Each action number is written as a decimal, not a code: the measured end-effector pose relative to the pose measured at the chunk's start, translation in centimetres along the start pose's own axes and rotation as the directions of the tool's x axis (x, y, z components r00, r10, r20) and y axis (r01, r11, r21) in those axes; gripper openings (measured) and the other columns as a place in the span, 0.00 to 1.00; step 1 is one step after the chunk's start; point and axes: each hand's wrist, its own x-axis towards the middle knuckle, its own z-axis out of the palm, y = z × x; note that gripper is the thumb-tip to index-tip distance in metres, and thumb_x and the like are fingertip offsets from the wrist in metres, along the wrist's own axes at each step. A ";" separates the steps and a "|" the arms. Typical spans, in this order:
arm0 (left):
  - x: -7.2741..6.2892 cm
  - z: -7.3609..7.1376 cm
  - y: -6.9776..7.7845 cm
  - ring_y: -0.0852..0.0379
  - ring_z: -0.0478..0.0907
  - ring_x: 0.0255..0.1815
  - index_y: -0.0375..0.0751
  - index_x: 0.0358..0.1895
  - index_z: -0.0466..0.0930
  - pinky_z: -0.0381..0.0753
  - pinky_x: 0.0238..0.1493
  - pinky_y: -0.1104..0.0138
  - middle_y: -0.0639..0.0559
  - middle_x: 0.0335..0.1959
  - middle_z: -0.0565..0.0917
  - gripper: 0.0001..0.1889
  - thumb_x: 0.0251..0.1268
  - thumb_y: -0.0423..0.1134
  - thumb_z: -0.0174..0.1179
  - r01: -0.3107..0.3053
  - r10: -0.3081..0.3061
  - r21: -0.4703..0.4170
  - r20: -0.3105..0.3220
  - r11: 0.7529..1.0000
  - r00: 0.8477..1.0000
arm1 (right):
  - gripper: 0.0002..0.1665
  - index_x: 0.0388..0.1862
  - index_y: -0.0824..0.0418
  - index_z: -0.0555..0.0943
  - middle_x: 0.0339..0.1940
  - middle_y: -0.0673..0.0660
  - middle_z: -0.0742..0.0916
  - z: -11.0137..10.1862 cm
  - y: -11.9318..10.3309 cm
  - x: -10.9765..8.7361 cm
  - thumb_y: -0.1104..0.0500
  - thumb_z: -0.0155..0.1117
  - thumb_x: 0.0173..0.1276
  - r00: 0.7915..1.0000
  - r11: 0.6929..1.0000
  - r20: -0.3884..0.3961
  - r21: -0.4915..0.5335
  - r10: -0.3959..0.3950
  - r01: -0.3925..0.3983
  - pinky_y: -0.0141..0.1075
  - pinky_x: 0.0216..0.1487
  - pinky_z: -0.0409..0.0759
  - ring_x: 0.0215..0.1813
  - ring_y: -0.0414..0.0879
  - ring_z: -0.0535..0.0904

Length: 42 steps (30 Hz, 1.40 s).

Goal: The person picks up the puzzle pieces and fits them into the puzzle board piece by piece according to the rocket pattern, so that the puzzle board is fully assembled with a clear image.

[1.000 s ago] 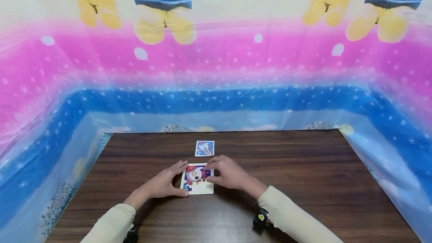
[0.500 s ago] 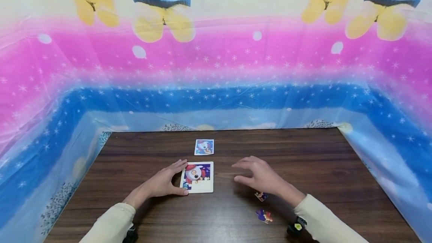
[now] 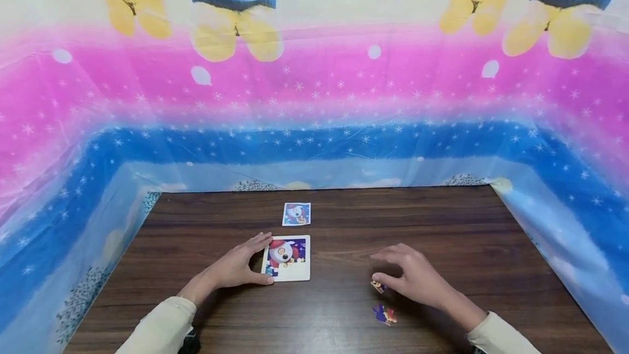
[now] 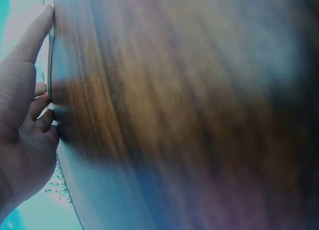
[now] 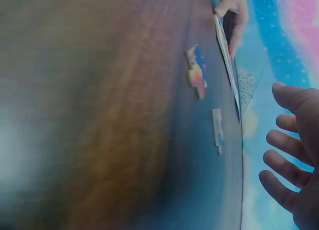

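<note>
A white-framed jigsaw puzzle board (image 3: 293, 274) lies on the brown table in the head view. Its picture of a white-faced character in a red hat has a blank lower part. My left hand (image 3: 231, 267) holds the board by its left side, thumb at the near corner and fingers at the far one. Over to the right, my right hand (image 3: 420, 276) hovers with loosely bent fingers, its thumb close above a small puzzle piece (image 3: 379, 287). Nearer me lies a purple, yellow and red puzzle piece (image 3: 384, 314). In the right wrist view that hand's fingers are spread and hold nothing.
A small picture card (image 3: 297, 214) with a similar character lies beyond the board. The wood-grain table (image 3: 221, 212) meets a patterned pink and blue cloth (image 3: 314, 146) at its back and sides.
My right hand has left the board and moved right, toward the loose pieces, which have come into sight. My left hand has stayed at the board's left side.
</note>
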 end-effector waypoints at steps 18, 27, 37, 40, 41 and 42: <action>0.0 0.1 -0.2 0.41 0.49 0.83 0.41 0.81 0.58 0.59 0.74 0.37 0.46 0.83 0.55 0.55 0.55 0.65 0.73 0.000 0.000 0.019 -0.016 1.000 1.000 | 0.17 0.50 0.43 0.90 0.45 0.34 0.85 0.2 -0.5 -5.2 0.38 0.69 0.69 0.995 0.999 0.097 0.031 0.015 -0.018 0.38 0.44 0.84 0.48 0.34 0.80; -0.1 0.1 -0.1 0.41 0.49 0.83 0.40 0.81 0.58 0.58 0.74 0.37 0.45 0.83 0.56 0.55 0.55 0.64 0.73 -0.004 0.005 0.024 -0.020 1.000 1.000 | 0.20 0.41 0.42 0.91 0.39 0.31 0.81 1.1 -0.4 -5.3 0.32 0.74 0.60 0.989 0.999 0.143 -0.034 -0.025 0.030 0.30 0.40 0.78 0.43 0.29 0.73; -0.1 0.1 -0.1 0.41 0.50 0.83 0.40 0.81 0.59 0.60 0.74 0.38 0.45 0.83 0.56 0.55 0.56 0.64 0.73 -0.011 0.012 0.029 -0.019 1.000 1.000 | 0.15 0.47 0.45 0.91 0.39 0.32 0.81 1.1 -0.3 -5.2 0.52 0.80 0.59 0.989 0.996 0.126 -0.020 -0.083 0.087 0.28 0.38 0.74 0.42 0.30 0.71; -0.2 0.1 -0.1 0.41 0.49 0.83 0.40 0.81 0.58 0.60 0.74 0.38 0.45 0.83 0.56 0.55 0.56 0.64 0.73 -0.010 0.010 0.024 -0.018 1.000 1.000 | 0.15 0.46 0.45 0.91 0.40 0.32 0.80 1.1 -0.3 -5.2 0.50 0.80 0.60 0.989 0.996 0.127 -0.018 -0.082 0.085 0.29 0.40 0.76 0.43 0.30 0.71; -0.2 0.1 -0.1 0.41 0.49 0.83 0.40 0.81 0.58 0.60 0.74 0.38 0.45 0.83 0.56 0.55 0.56 0.64 0.73 -0.009 0.009 0.024 -0.018 1.000 1.000 | 0.14 0.46 0.45 0.91 0.40 0.32 0.81 1.1 -0.3 -5.1 0.49 0.80 0.60 0.989 0.996 0.123 -0.019 -0.087 0.090 0.30 0.41 0.76 0.43 0.30 0.71; -0.2 0.1 -0.1 0.41 0.49 0.83 0.40 0.81 0.59 0.59 0.74 0.38 0.45 0.83 0.56 0.54 0.56 0.64 0.73 -0.007 0.008 0.025 -0.018 1.000 1.000 | 0.14 0.45 0.45 0.91 0.40 0.33 0.81 1.1 -0.3 -5.1 0.49 0.80 0.60 0.988 0.995 0.122 -0.016 -0.091 0.094 0.30 0.41 0.76 0.43 0.30 0.71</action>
